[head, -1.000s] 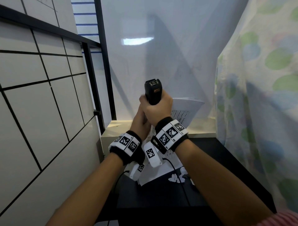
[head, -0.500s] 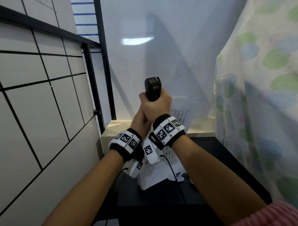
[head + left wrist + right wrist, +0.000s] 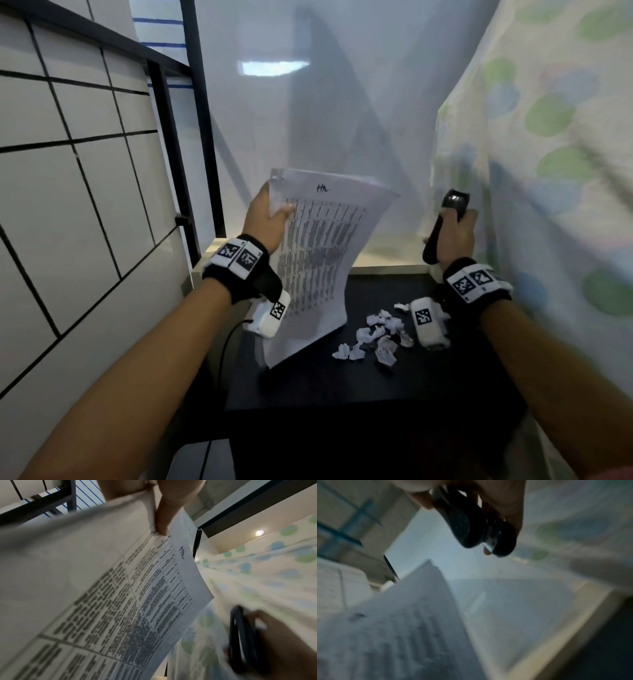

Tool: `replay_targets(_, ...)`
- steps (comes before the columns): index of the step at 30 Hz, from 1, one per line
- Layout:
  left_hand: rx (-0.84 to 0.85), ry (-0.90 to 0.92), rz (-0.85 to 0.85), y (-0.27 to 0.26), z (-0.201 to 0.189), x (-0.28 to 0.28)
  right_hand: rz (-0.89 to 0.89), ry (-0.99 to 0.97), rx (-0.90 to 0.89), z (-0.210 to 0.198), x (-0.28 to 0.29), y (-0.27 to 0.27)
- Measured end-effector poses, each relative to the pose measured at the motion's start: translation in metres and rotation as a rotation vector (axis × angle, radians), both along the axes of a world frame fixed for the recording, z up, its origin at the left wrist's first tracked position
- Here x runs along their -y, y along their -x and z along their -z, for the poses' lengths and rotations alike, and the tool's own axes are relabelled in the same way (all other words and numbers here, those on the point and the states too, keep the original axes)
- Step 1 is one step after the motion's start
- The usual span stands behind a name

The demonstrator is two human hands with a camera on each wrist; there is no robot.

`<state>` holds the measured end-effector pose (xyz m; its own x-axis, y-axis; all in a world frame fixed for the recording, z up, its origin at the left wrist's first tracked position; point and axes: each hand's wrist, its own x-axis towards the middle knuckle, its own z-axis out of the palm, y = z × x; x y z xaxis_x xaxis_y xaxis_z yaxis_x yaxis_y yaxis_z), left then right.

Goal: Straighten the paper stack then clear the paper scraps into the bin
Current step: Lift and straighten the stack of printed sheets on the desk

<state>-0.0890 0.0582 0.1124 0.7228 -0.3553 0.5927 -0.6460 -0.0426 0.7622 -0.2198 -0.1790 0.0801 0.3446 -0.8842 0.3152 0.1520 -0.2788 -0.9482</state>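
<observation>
The paper stack [image 3: 315, 267] is held upright on the black table [image 3: 342, 383], its lower edge resting on the surface and its top corner pinched by the left hand [image 3: 265, 219], thumb on the printed front sheet. A second ago both hands were clasped together in front of the stack around the black stapler; now they have been drawn apart, the left kept at the stack's upper left edge and the right hand [image 3: 457, 236] carried off to the right, well clear of the paper. The black stapler [image 3: 443, 226] is gripped in the right hand, fingers wrapped around its body, its head pointing upward. In the right wrist view the stapler [image 3: 474, 524] is seen dark and blurred below the fingers.

The printed table on the front sheet is now fully exposed, with a handwritten mark near its top edge, where earlier it was mostly hidden behind the hands. The sheets are bowed slightly along their height.

The paper scraps [image 3: 375, 335] are scattered on the table just to the right of the stack's foot, near the right wrist.

A pale ledge [image 3: 387, 255] is seen at the far edge of the table. A dotted curtain [image 3: 548, 154] hangs close on the right, just beside the right hand, and a tiled wall [image 3: 68, 192] with a black metal frame [image 3: 202, 130] stands on the left.
</observation>
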Motion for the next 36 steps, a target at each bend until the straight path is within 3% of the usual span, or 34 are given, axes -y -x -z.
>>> replay_targets(4,0.013,0.010,-0.005,0.006,-0.004,0.001,-0.020,0.039,-0.906,0.064,0.054,0.042)
replay_targets(6,0.003,0.003,0.009,0.009,-0.005,0.002,-0.031,0.131,-1.184,0.092,0.067,0.060)
replay_targets(10,0.001,-0.013,0.008,0.012,-0.009,0.003,-0.111,0.262,-1.450,0.125,0.077,0.074)
replay_targets(17,-0.007,0.003,-0.004,0.017,-0.019,-0.006,-0.114,0.308,-1.574,0.137,0.077,0.076)
replay_targets(20,0.020,0.034,-0.020,0.015,-0.029,-0.014,-0.088,0.385,-1.468,0.126,0.067,0.068)
replay_targets(22,0.026,0.039,-0.015,0.016,-0.036,-0.018,-0.140,0.408,-1.177,0.110,0.049,0.055)
replay_targets(24,0.034,0.029,-0.010,0.018,-0.042,-0.021,-0.311,0.389,-0.848,0.088,0.019,0.040)
replay_targets(27,0.012,0.034,0.029,0.019,-0.050,-0.027,-0.580,0.336,-0.569,0.065,-0.028,0.022)
replay_targets(31,-0.113,0.129,0.055,0.009,-0.059,-0.042,-0.713,0.161,-0.375,0.074,-0.074,0.021)
replay_targets(36,-0.162,0.066,-0.103,-0.013,-0.047,-0.055,-0.775,-0.037,-0.203,0.103,-0.094,0.031)
